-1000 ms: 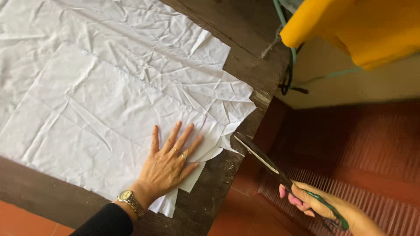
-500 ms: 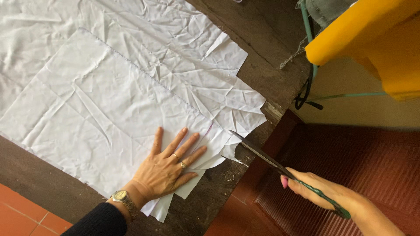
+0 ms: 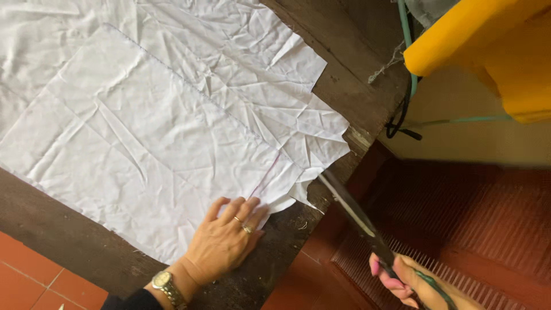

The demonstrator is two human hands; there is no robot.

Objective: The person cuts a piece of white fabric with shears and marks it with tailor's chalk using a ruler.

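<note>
Left hand (image 3: 224,241) flat, fingers spread, pinning white fabric (image 3: 155,132) at the near edge of the dark wooden table (image 3: 344,74). Right hand (image 3: 410,281) grips scissors (image 3: 359,218), blade tips at the fabric's edge.

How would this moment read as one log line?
left hand: flat on white cloth | right hand: holds scissors at cloth edge | wooden table

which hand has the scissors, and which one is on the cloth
The right hand, low at the right off the table edge, grips the scissors, blades pointing at the cloth. The left hand, with watch and rings, lies flat on the cloth's near corner.
</note>
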